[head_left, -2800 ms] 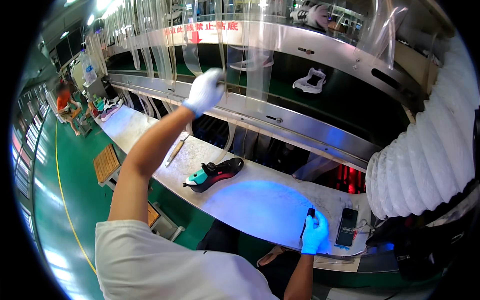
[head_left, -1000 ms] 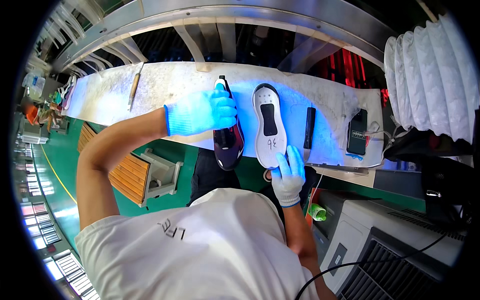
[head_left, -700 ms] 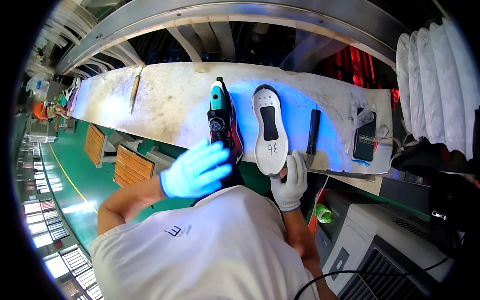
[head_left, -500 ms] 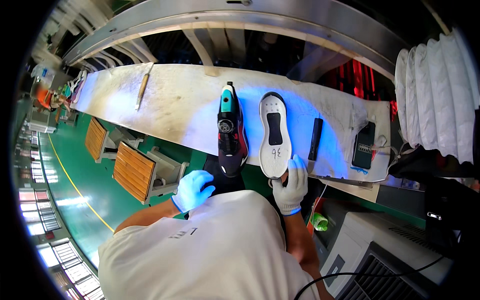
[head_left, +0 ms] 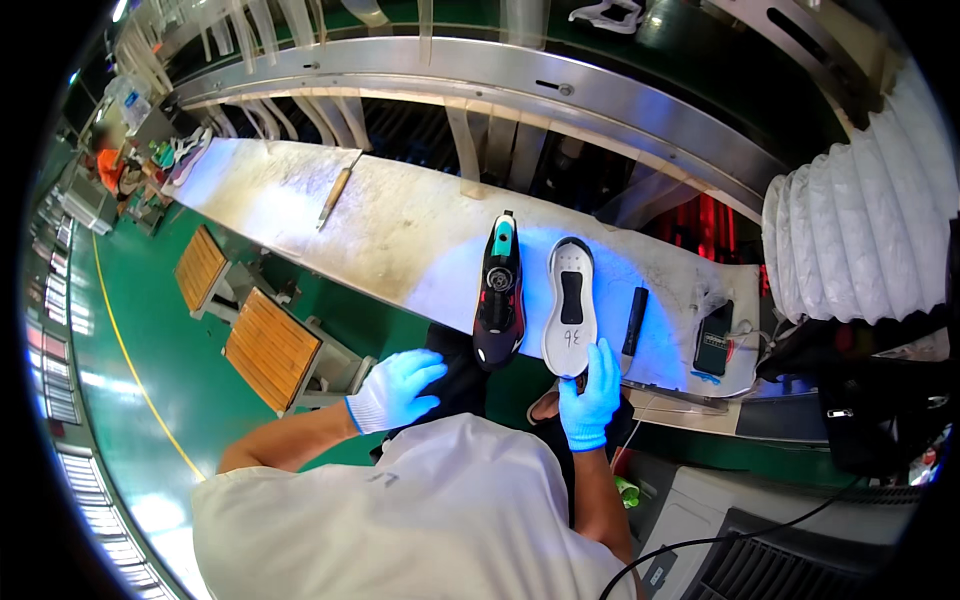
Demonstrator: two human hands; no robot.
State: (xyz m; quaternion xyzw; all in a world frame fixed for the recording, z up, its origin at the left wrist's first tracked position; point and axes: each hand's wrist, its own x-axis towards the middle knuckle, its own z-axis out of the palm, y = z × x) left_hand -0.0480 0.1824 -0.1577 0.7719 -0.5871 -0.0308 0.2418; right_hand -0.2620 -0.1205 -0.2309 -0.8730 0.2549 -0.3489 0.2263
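Two shoe parts lie side by side at the near edge of the work table. On the left is a dark shoe upper (head_left: 499,300) with a teal heel tab and a round dial. To its right, a white shoe sole (head_left: 570,340) lies with its hollow inner side up, a black patch in its middle. My gloved right hand (head_left: 590,402) is at the sole's near end, fingers along its right edge and thumb by its tip. Before the table my gloved left hand (head_left: 398,390) hangs empty, left of the upper, its fingers apart.
A black bar-shaped tool (head_left: 635,322) and a phone (head_left: 713,340) lie to the right on the table (head_left: 400,235). Farther left rests a wooden-handled tool (head_left: 336,196). Behind runs a metal machine frame (head_left: 450,75); a white ribbed duct (head_left: 850,220) stands at right, wooden-topped seats (head_left: 270,348) at left.
My view has shifted, so the table appears lower and more of the machine behind shows. The upper and sole keep their places on the table. My right hand stays at the sole.
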